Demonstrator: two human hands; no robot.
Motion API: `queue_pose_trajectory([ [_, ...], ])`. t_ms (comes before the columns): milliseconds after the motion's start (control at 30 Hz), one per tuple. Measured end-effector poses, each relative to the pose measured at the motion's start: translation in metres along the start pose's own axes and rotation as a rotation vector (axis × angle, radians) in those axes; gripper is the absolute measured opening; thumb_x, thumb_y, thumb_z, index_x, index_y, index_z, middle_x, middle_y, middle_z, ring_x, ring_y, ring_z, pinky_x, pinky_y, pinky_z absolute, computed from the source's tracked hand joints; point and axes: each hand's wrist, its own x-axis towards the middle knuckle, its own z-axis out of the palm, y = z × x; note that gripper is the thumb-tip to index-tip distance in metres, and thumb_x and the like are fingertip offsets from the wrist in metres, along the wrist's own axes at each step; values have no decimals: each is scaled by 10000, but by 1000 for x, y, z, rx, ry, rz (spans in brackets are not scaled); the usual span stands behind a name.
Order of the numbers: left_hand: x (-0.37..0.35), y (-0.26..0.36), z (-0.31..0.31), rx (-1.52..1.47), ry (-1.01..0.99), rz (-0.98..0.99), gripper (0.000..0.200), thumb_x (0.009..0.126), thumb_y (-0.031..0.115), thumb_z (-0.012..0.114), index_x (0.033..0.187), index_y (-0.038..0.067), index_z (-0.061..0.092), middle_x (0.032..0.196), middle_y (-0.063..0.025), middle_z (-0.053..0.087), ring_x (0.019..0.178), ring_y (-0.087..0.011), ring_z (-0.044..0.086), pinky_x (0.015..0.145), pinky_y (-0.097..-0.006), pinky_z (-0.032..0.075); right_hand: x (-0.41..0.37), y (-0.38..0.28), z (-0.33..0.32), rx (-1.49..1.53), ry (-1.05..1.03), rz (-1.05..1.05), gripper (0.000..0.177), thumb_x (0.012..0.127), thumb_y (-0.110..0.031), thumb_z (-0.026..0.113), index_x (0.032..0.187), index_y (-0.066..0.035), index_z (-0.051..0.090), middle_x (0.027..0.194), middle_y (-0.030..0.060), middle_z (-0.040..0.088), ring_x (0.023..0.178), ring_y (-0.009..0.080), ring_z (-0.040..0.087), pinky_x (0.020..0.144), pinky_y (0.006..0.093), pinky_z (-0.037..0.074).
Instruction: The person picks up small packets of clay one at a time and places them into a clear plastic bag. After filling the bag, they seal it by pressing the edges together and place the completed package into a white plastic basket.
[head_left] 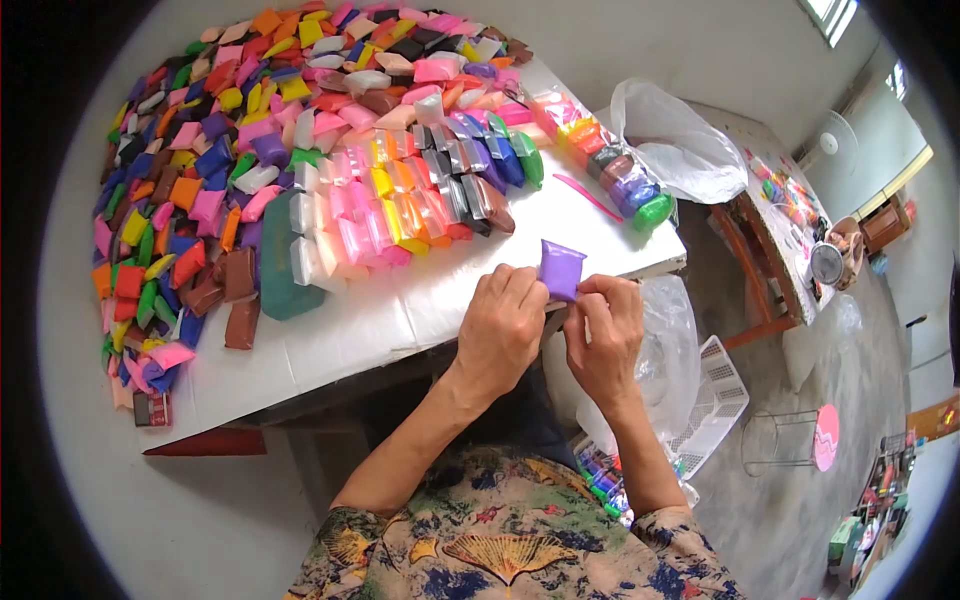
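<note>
while the left hand (503, 322) pinches a purple packet (561, 269) by its lower left side and the right hand (606, 328) grips its lower right corner, it is by the near edge of the white table (400, 318); too hard a tug might burst it, a slack grip could drop it.

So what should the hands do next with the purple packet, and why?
Maybe lay the purple packet beside the brown packet at the end of the neat rows: the left hand and right hand hold it between them, near that end.
</note>
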Motion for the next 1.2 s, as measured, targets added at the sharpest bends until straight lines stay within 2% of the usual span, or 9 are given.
queue_pose_trajectory([
  [67,-1,-1,-5,-42,32,40,151,788,-53,637,917,-40,558,1062,-174,586,965,-344,562,868,-424,478,2,-1,-6,130,-3,58,98,812,4,673,879,18,604,971,104,608,823,247,589,696,352,484],
  [167,-3,-3,-11,-16,79,71,232,747,14,663,962,-24,584,1114,-186,586,1015,-331,554,901,-417,471,8,-9,-14,747,-107,658,134,901,-75,681,925,41,619,945,66,649,723,135,581,632,294,473],
  [200,-4,-4,-12,-9,82,91,247,753,16,665,984,-30,589,1128,-192,588,1022,-338,556,905,-421,473,14,-12,-16,844,-78,684,191,939,-123,673,989,53,620,903,27,657,671,61,544,592,240,445],
  [300,-5,-6,-15,11,108,97,275,779,20,667,1038,-44,601,1159,-205,591,1033,-354,561,909,-431,478,30,-1,-18,1055,-208,787,171,943,-108,661,1003,45,614,837,-5,626,660,54,531,578,228,436],
  [433,-1,-6,-20,-18,202,-55,217,828,-11,668,1037,-42,616,1139,-202,604,994,-362,577,874,-434,485,45,-3,4,806,39,588,168,932,-101,679,1030,22,620,799,-22,590,658,45,530,565,206,419],
  [567,-9,-13,-21,-47,112,-150,174,837,-28,669,1005,-42,625,1106,-194,614,958,-369,584,843,-429,489,64,4,39,166,146,116,186,868,-24,673,1014,23,568,829,130,594,638,242,619,588,362,491],
  [600,-10,-14,-20,-46,114,-141,168,835,-18,659,995,-42,614,1104,-199,603,965,-374,576,858,-434,484,66,5,47,136,98,105,196,858,-24,658,1023,13,559,894,192,582,712,363,626,637,434,505],
  [700,-13,-16,-20,-43,129,-123,158,828,-12,648,976,-42,602,1089,-201,590,960,-378,568,865,-437,482,68,4,64,42,-31,124,210,867,-46,646,1047,17,559,957,207,577,805,412,613,672,473,504],
  [1200,-18,-17,-22,-75,111,-101,182,805,-11,649,981,-43,617,1103,-219,588,982,-383,578,885,-444,491,72,1,74,-41,-104,10,304,884,-11,593,1185,33,592,962,181,597,792,365,654,657,450,543],
])
